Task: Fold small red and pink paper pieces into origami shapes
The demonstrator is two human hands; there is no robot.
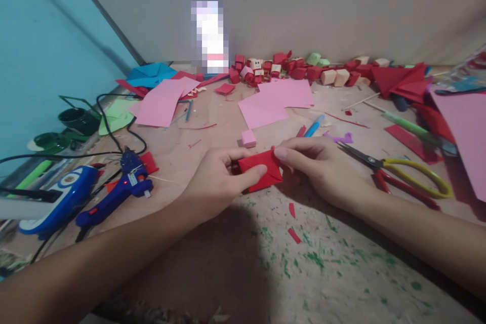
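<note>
1. Between the forearms, nearer the body than both hands, flat tabletop (261, 258) leaves room to pass; low red scraps (293, 235) lie near the right hand (317, 162).
2. Left of the left hand (216, 174), the glue gun (112, 199) and black cable (76, 155) obstruct a sideways sweep.
3. Scissors (375, 163) lie just right of the right hand.
4. A pink cube (249, 138) stands just beyond the left fingers.
5. Well beyond both hands, paper blocks (299, 72) line the wall (322, 5), closing forward reach.

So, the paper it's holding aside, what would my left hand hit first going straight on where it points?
Probably your right hand, at the right-hand edge of the red folded paper; exact depth is hard to judge.
</note>
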